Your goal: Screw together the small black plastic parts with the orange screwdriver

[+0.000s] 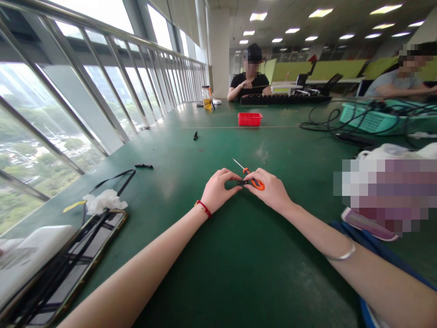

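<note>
Hands (221, 187) around small black rectangle (242, 182)

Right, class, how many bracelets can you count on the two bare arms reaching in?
2: a red bracelet at the wrist of the left hand, and a silver bracelet well up the arm from the right hand.

Bright window (20, 86) glare at left, ceiling lights (258, 17) above, edges stretched
</note>
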`<state>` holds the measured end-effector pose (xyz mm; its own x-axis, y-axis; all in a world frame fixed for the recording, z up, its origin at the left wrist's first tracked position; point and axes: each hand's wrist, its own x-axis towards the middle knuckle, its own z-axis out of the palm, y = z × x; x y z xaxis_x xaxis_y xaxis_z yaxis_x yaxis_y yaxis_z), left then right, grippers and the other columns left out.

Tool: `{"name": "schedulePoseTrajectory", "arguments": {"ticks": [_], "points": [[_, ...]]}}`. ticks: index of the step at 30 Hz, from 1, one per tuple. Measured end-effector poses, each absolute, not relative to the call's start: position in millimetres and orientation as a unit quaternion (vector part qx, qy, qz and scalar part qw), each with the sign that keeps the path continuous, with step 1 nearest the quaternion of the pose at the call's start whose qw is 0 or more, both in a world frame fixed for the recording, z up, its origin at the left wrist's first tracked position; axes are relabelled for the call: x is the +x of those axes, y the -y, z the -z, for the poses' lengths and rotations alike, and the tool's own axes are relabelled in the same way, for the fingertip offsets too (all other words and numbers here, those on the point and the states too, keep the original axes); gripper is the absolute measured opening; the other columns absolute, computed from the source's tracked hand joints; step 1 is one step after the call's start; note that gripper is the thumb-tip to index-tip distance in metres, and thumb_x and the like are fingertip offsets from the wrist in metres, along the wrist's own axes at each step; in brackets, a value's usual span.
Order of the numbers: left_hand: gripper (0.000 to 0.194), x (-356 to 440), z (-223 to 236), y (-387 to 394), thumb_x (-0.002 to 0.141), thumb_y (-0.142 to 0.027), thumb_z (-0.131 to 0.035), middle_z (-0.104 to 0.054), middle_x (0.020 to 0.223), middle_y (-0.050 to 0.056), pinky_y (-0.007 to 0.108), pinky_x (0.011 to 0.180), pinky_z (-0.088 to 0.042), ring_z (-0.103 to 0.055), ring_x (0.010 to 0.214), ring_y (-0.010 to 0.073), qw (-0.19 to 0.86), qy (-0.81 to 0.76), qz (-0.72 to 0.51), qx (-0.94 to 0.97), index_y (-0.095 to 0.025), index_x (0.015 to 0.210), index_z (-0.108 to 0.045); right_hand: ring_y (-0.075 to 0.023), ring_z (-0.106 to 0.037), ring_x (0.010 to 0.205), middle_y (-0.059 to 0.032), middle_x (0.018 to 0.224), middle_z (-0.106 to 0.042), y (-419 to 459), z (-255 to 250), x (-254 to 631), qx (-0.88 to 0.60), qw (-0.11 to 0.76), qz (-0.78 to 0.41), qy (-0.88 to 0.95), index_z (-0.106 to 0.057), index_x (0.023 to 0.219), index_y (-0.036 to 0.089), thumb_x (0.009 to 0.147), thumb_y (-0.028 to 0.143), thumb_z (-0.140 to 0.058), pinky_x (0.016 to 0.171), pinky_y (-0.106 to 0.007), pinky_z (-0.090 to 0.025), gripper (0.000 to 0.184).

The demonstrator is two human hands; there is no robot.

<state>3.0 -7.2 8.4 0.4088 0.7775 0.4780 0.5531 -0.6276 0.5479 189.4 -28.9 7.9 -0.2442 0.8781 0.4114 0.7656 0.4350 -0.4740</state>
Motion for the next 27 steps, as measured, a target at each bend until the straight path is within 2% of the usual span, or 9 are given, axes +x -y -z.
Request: {"name": "schedulePoseTrajectory", "arguments": {"ticks": [12, 20, 27], "points": [[0.007, 2.8, -8.0, 7.4, 0.076, -0.023, -0.067, -0.070, 0.081, 0.002, 0.026, 0.077, -0.050, -0.065, 0.077, 0.0153, 0.260, -0.378, -0.357, 0.814, -0.018, 0.076, -0.072, -0.0171, -0.060, 0.081, -0.0032, 0.094, -0.063, 28.1, -9.7, 197.3, -0.473, 0.279, -0.124, 0.826, -0.068, 0.093, 0.024, 0.083, 0.034, -0.057, 0.069, -0.028, -0.043, 0.018], [0.010, 3.2, -7.1, 10.0, 0.079, -0.022, -0.064, -0.072, 0.088, 0.002, 0.028, 0.082, -0.050, -0.067, 0.083, 0.0168, 0.188, -0.386, -0.343, 0.835, -0.021, 0.081, -0.073, -0.0177, -0.060, 0.081, -0.0036, 0.094, -0.064, 26.6, -8.5, 198.9, -0.474, 0.284, -0.144, 0.821, -0.068, 0.093, 0.024, 0.082, 0.036, -0.058, 0.071, -0.030, -0.044, 0.019], [0.012, 2.5, -5.8, 8.3, 0.079, -0.021, -0.064, -0.072, 0.088, 0.002, 0.026, 0.080, -0.051, -0.067, 0.082, 0.0160, 0.184, -0.368, -0.348, 0.842, -0.020, 0.084, -0.075, -0.0174, -0.060, 0.082, -0.0030, 0.093, -0.063, 26.2, -6.8, 199.3, -0.477, 0.287, -0.139, 0.819, -0.068, 0.093, 0.023, 0.081, 0.035, -0.059, 0.071, -0.029, -0.044, 0.019]]}}
